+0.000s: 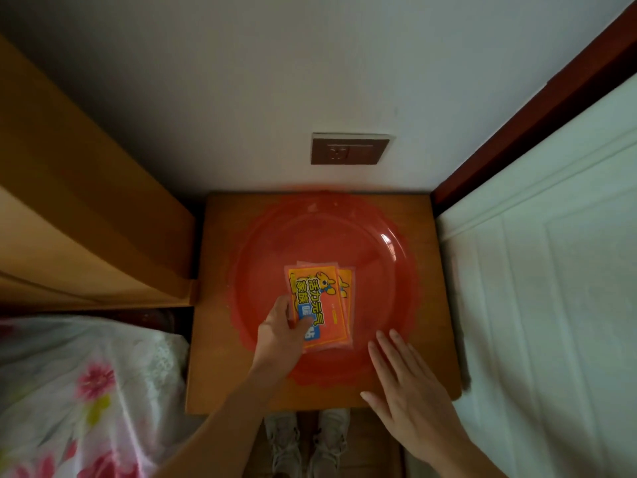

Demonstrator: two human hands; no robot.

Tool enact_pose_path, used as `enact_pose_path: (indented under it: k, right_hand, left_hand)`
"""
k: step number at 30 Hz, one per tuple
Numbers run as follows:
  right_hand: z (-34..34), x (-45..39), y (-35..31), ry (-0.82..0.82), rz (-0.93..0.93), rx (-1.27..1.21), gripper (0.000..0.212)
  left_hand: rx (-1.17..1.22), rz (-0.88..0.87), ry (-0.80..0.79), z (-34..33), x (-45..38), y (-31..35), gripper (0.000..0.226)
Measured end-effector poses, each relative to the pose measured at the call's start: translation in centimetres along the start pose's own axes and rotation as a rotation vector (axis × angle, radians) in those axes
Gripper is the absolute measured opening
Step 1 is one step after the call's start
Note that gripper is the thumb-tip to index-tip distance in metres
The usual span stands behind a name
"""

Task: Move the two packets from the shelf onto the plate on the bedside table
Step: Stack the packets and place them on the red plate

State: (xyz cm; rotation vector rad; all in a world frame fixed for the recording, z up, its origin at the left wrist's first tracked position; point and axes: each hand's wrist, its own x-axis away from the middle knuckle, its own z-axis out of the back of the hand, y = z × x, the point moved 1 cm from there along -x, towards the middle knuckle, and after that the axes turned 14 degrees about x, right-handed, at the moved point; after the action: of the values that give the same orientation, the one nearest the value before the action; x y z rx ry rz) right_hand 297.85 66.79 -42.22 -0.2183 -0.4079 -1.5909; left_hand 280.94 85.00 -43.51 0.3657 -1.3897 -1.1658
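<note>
A large red translucent plate covers most of the wooden bedside table. Two orange packets lie stacked in the plate's lower middle. The top packet carries yellow and blue print. The second packet shows only as a strip along the top one's right edge. My left hand pinches the lower left corner of the top packet, thumb on its face. My right hand hovers flat with fingers spread over the plate's front right rim, holding nothing.
A wooden cabinet stands to the left of the table. A white bed with a dark red frame runs along the right. A floral cloth lies at lower left. A brown wall socket sits above the table. My shoes are below.
</note>
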Motion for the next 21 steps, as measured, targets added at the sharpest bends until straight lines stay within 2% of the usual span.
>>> enact_pose_path:
  k: [3, 7, 15, 21]
  right_hand:
    - [0.2, -0.3, -0.5, -0.009, -0.039, -0.013, 0.077]
    - [0.0, -0.4, -0.9, -0.018, -0.058, -0.016, 0.077]
    - [0.1, -0.4, -1.0, -0.02, -0.067, 0.008, 0.077]
    - [0.8, -0.4, -0.9, -0.033, -0.07, -0.001, 0.075]
  left_hand:
    - [-0.04, -0.072, 0.032, -0.2, 0.1, 0.4, 0.027]
    - [-0.146, -0.165, 0.042, 0.0, 0.5, 1.1, 0.036]
    - [-0.272, -0.2, 0.119, 0.7, 0.2, 1.6, 0.022]
    - [-0.295, -0.234, 0.158, 1.0, 0.9, 1.2, 0.032]
